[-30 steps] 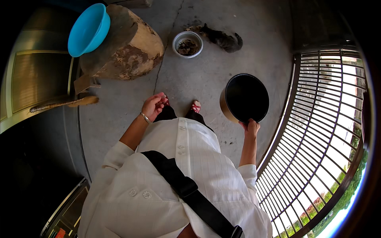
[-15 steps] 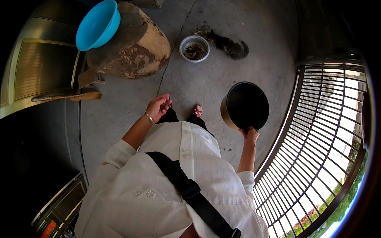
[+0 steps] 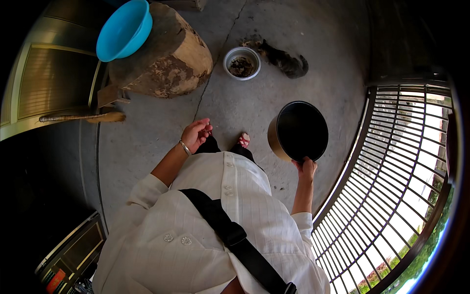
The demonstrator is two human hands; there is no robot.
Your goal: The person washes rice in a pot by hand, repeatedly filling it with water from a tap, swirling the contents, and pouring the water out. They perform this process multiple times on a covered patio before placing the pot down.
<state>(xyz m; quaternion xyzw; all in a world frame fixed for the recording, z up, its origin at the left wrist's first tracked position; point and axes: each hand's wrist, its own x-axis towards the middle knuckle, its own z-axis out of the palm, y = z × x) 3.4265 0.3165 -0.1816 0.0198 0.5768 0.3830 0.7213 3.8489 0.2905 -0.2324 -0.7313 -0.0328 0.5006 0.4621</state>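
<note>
Carrying the black pot (image 3: 298, 131) by its rim in the right hand (image 3: 306, 169), fingers pinched on the near edge, calls for a level wrist; the left hand (image 3: 196, 134) hangs empty, fingers loosely curled, above the concrete floor (image 3: 147, 142).

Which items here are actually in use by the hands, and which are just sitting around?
In use:
- black pot, held at its rim by the right hand
- left hand, empty

Sitting around:
- blue bowl on a stump
- white dish
- cat
- broom
</note>
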